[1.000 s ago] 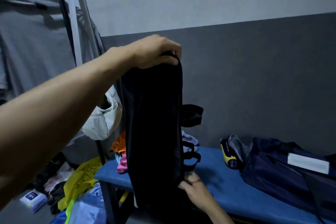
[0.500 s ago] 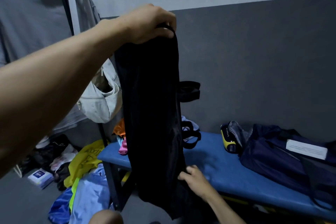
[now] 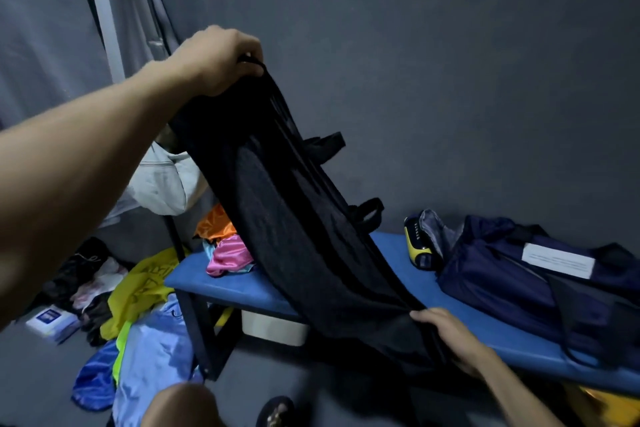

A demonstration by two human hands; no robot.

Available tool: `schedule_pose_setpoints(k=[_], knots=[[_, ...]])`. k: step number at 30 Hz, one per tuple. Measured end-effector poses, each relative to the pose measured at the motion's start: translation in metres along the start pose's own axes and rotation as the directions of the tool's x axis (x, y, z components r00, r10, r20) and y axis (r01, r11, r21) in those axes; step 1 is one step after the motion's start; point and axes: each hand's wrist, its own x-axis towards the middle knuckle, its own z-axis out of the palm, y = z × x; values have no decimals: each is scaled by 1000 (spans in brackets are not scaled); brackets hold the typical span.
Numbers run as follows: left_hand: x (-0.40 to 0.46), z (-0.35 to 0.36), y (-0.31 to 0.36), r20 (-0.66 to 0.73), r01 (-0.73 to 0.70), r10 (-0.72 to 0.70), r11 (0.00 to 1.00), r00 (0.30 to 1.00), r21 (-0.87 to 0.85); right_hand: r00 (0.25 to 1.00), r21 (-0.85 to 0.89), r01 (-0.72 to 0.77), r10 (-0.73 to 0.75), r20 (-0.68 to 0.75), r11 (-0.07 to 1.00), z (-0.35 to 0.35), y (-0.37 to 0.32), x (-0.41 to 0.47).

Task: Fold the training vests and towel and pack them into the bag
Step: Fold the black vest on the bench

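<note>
A black mesh training vest (image 3: 304, 236) stretches slantwise in the air above the blue bench (image 3: 249, 291). My left hand (image 3: 218, 59) grips its top edge, raised high at the left. My right hand (image 3: 450, 336) holds its lower end near the bench's front edge. The navy bag (image 3: 519, 288) lies open on the bench to the right. Pink and orange vests (image 3: 227, 250) are heaped at the bench's left end, partly hidden behind the black vest.
A yellow vest (image 3: 138, 284), blue cloth (image 3: 152, 357) and other items lie on the floor at the left. A white bag (image 3: 162, 180) hangs from a dark rack post. A yellow-black object (image 3: 417, 246) sits beside the navy bag. A white box (image 3: 273, 326) is under the bench.
The vest hung straight down before. My right hand has pulled its lower end to the right, so the vest now slants; my left hand has come lower.
</note>
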Motion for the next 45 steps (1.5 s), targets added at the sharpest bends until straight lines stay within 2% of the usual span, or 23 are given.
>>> schedule_pose_setpoints(k=[4, 10, 14, 18, 20, 23, 25, 27, 29, 31, 33, 35, 37, 40, 42, 45], knots=[[-7, 43, -18, 49, 95, -91, 993, 995, -77, 998, 155, -7, -4, 70, 988, -48, -19, -1], [-13, 120, -44, 178, 227, -201, 964, 963, -140, 997, 127, -11, 2, 75, 992, -89, -34, 17], [-25, 177, -54, 281, 325, -275, 934, 919, -149, 998, -9, -52, 51, -19, 999, -92, -27, 36], [-44, 230, -60, 364, 394, -320, 907, 875, -150, 977, -98, -78, 56, -204, 992, -76, -21, 54], [-50, 250, -63, 386, 414, -332, 898, 861, -152, 956, -158, -34, -14, -293, 987, -68, -21, 67], [-56, 268, -69, 393, 453, -367, 879, 843, -148, 881, -302, 103, -228, -415, 948, -60, -31, 80], [-60, 275, -72, 398, 469, -381, 870, 835, -151, 823, -430, 113, -327, -465, 896, -55, -36, 83], [-63, 279, -74, 412, 478, -382, 864, 827, -160, 811, -475, 87, -340, -477, 875, -50, -36, 81], [-64, 279, -75, 428, 479, -374, 862, 823, -167, 830, -451, 88, -316, -460, 888, -49, -38, 79], [-60, 273, -75, 441, 477, -366, 862, 819, -171, 891, -340, 88, -227, -394, 936, -53, -47, 78], [-54, 261, -72, 445, 475, -360, 862, 820, -178, 968, -126, 38, -68, -242, 991, -56, -62, 72], [-46, 244, -63, 447, 450, -333, 874, 830, -184, 998, 69, -11, 15, -67, 998, -55, -80, 62], [-37, 223, -49, 439, 411, -291, 888, 850, -206, 999, 198, -12, 4, 38, 980, -51, -97, 52], [-21, 189, -19, 447, 345, -181, 883, 876, -318, 989, 268, 28, -66, 131, 963, -33, -122, 39], [-14, 169, 5, 456, 338, -128, 844, 881, -417, 982, 264, 67, -111, 155, 962, -16, -138, 30], [-9, 153, 29, 488, 411, -127, 739, 864, -534, 974, 214, 148, -180, 140, 965, 10, -160, 11]])
